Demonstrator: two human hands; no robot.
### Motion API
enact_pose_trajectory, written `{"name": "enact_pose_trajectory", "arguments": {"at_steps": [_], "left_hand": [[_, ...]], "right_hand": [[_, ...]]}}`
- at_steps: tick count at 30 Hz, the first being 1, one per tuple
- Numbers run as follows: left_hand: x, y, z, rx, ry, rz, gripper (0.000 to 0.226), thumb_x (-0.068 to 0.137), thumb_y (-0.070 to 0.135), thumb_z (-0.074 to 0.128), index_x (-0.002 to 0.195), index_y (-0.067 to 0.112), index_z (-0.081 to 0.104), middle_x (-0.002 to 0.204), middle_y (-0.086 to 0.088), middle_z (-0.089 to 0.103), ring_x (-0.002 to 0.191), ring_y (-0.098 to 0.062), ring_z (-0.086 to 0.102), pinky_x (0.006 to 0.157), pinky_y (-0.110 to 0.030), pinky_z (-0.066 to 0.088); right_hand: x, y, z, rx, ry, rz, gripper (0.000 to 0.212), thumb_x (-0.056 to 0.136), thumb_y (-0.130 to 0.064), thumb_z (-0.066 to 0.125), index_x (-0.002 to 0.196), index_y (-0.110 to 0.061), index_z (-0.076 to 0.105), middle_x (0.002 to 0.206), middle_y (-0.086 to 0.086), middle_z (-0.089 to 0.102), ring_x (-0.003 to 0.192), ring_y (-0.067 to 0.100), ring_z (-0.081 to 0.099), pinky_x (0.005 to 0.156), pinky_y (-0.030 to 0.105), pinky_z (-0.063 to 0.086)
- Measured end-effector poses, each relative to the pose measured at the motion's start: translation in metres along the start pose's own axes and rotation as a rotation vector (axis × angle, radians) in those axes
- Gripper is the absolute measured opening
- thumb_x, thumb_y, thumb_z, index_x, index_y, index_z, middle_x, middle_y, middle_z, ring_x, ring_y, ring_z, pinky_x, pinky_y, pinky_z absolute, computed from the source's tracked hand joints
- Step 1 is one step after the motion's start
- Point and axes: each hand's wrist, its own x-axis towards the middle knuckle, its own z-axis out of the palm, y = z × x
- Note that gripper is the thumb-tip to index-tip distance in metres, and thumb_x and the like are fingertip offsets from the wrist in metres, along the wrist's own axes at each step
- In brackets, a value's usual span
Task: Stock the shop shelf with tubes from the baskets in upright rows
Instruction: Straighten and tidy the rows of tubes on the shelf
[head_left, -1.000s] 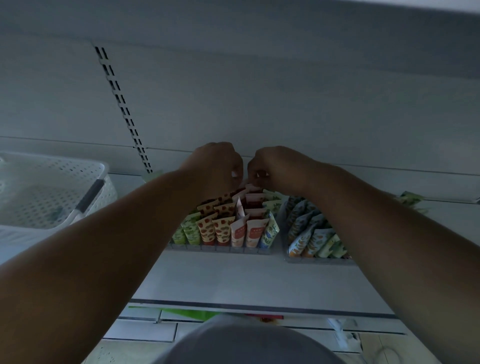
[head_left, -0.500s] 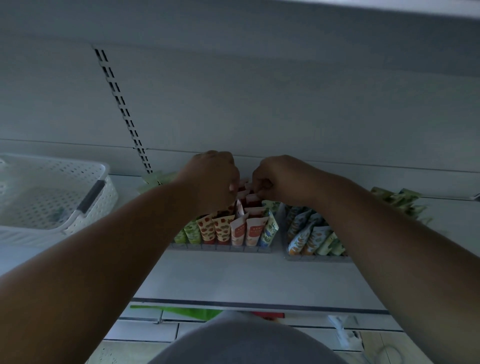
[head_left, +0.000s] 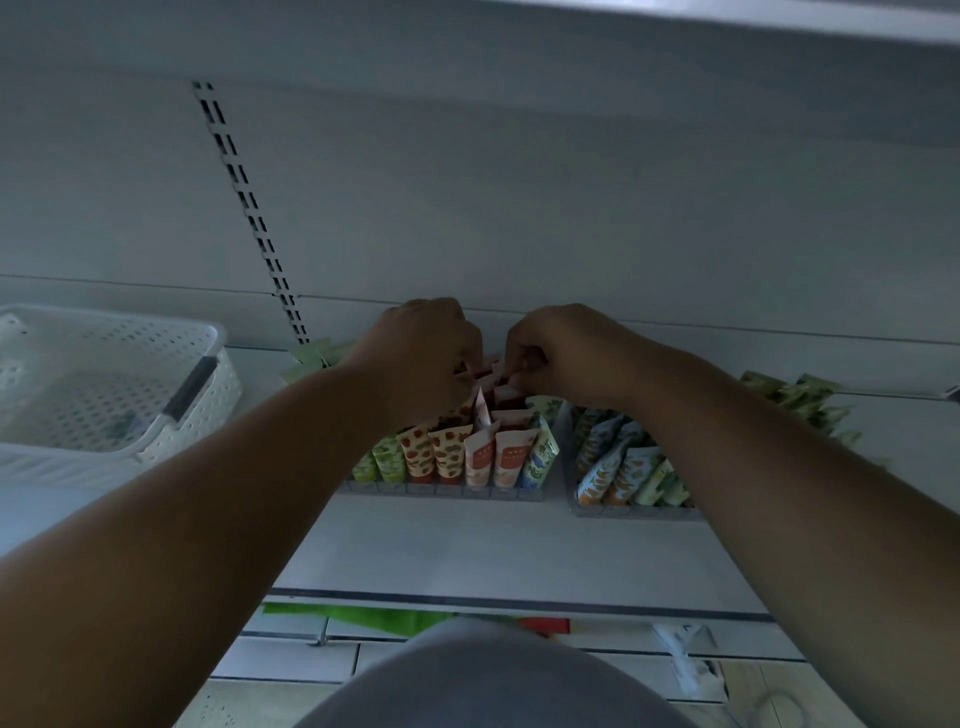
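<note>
Left hand (head_left: 423, 358) and right hand (head_left: 563, 353), fingers curled, pinch red-topped tubes (head_left: 491, 376) standing upright between their fingertips.

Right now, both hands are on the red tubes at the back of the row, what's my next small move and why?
Probably ease the red tubes straight down into their row, then let go. Both the left hand and right hand pinch their tops, and a pale tube just in front leans crooked.

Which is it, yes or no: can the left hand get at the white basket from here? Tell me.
Probably yes. The basket sits open-topped on the shelf left of the left hand, with nothing between, but that hand's fingers are curled on the tubes and must release first.
</note>
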Motion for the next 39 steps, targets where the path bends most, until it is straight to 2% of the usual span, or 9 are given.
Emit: {"name": "enact_pose_trajectory", "arguments": {"at_steps": [8, 10, 12, 14, 21, 25, 31, 36, 39], "left_hand": [[-0.013, 0.003, -0.005, -0.066, 0.039, 0.066, 0.022, 0.073, 0.025, 0.071, 0.093, 0.033, 0.073, 0.096, 0.002, 0.058, 0.095, -0.022, 0.058, 0.080, -0.032, 0.047], [-0.015, 0.001, -0.003, -0.040, 0.040, 0.047, 0.020, 0.074, 0.027, 0.070, 0.093, 0.033, 0.072, 0.097, 0.003, 0.058, 0.097, -0.022, 0.057, 0.078, -0.030, 0.044], [-0.017, 0.001, -0.002, -0.059, 0.056, 0.007, 0.018, 0.074, 0.027, 0.069, 0.091, 0.032, 0.072, 0.095, 0.004, 0.057, 0.095, -0.021, 0.057, 0.075, -0.027, 0.040], [-0.018, 0.004, -0.001, -0.076, 0.050, -0.016, 0.012, 0.075, 0.030, 0.069, 0.086, 0.033, 0.071, 0.093, 0.005, 0.056, 0.094, -0.020, 0.057, 0.074, -0.027, 0.040], [-0.005, 0.019, 0.002, 0.068, -0.037, -0.021, 0.021, 0.080, 0.047, 0.057, 0.079, 0.030, 0.068, 0.095, 0.002, 0.052, 0.097, -0.022, 0.054, 0.072, -0.028, 0.031], [0.000, 0.024, 0.002, 0.122, -0.062, -0.001, 0.029, 0.080, 0.050, 0.055, 0.083, 0.027, 0.072, 0.096, 0.000, 0.055, 0.098, -0.023, 0.055, 0.078, -0.031, 0.039], [0.002, 0.024, -0.001, 0.102, -0.083, 0.005, 0.022, 0.079, 0.046, 0.061, 0.085, 0.029, 0.073, 0.098, 0.001, 0.056, 0.102, -0.022, 0.055, 0.085, -0.034, 0.045], [0.001, 0.022, -0.003, 0.080, -0.115, -0.008, 0.010, 0.074, 0.040, 0.064, 0.076, 0.033, 0.071, 0.097, 0.004, 0.055, 0.101, -0.021, 0.055, 0.085, -0.035, 0.048], [0.004, 0.021, -0.004, 0.074, -0.147, -0.009, 0.013, 0.073, 0.040, 0.063, 0.079, 0.033, 0.073, 0.097, 0.004, 0.057, 0.100, -0.023, 0.057, 0.086, -0.038, 0.049]], "right_hand": [[-0.008, -0.021, 0.004, 0.071, -0.019, -0.052, 0.008, 0.080, -0.020, 0.072, 0.087, -0.021, 0.075, 0.073, -0.013, 0.058, 0.061, -0.003, 0.049, 0.054, 0.007, 0.030], [-0.007, -0.025, 0.008, 0.071, -0.024, -0.039, 0.009, 0.079, -0.018, 0.071, 0.086, -0.020, 0.075, 0.073, -0.010, 0.060, 0.063, 0.002, 0.052, 0.054, 0.012, 0.032], [-0.006, -0.025, 0.011, 0.068, -0.006, -0.024, 0.008, 0.078, -0.016, 0.070, 0.084, -0.016, 0.074, 0.074, -0.004, 0.064, 0.069, 0.012, 0.058, 0.056, 0.024, 0.036], [-0.008, -0.024, 0.010, 0.056, -0.010, -0.012, 0.007, 0.078, -0.017, 0.070, 0.084, -0.015, 0.075, 0.079, 0.001, 0.069, 0.072, 0.014, 0.059, 0.058, 0.027, 0.036], [-0.015, -0.015, 0.008, 0.026, -0.075, 0.006, 0.010, 0.079, -0.031, 0.077, 0.077, -0.023, 0.072, 0.067, -0.012, 0.056, 0.063, 0.004, 0.049, 0.055, 0.013, 0.030], [-0.015, -0.013, 0.010, 0.041, -0.049, 0.018, 0.012, 0.077, -0.032, 0.079, 0.080, -0.021, 0.074, 0.080, -0.003, 0.066, 0.074, 0.013, 0.059, 0.061, 0.024, 0.034], [-0.018, -0.011, 0.008, 0.047, -0.026, 0.044, 0.011, 0.077, -0.032, 0.078, 0.081, -0.022, 0.075, 0.083, -0.003, 0.070, 0.077, 0.012, 0.063, 0.068, 0.027, 0.044], [-0.019, -0.012, 0.007, 0.030, -0.023, 0.027, 0.008, 0.077, -0.025, 0.076, 0.081, -0.019, 0.076, 0.086, -0.003, 0.070, 0.079, 0.014, 0.063, 0.072, 0.029, 0.047], [-0.019, -0.011, 0.008, 0.033, -0.027, 0.023, 0.012, 0.079, -0.028, 0.076, 0.083, -0.017, 0.075, 0.085, -0.004, 0.068, 0.077, 0.013, 0.061, 0.070, 0.028, 0.046]]}}
